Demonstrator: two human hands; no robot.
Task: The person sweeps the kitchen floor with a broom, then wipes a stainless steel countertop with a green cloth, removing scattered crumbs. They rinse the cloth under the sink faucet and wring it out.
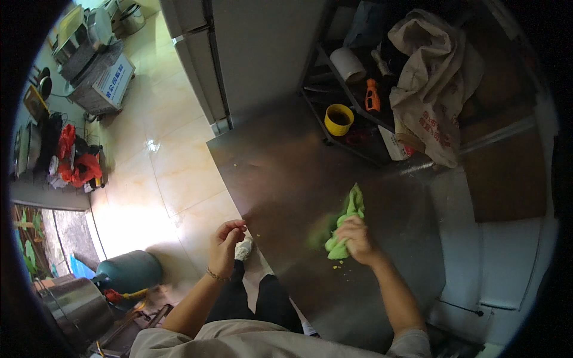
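My right hand [357, 239] grips a bunched light green cloth [353, 206] and presses it on the dark, smooth tabletop [286, 179]. Several small yellow crumbs [338, 265] lie on the table just below the cloth, and others lie near the table's left edge. My left hand [228, 237] is raised beside that edge with its fingers loosely curled. Nothing shows in it, and a bracelet circles its wrist.
On a dark rack [371, 121] at the table's back stand a yellow cup [339, 120], a white roll [348, 65], an orange-handled tool [372, 95] and a draped cloth sack [429, 89]. A refrigerator [268, 53] borders the table. A gas cylinder [130, 270] and a steel pot [78, 308] are at lower left.
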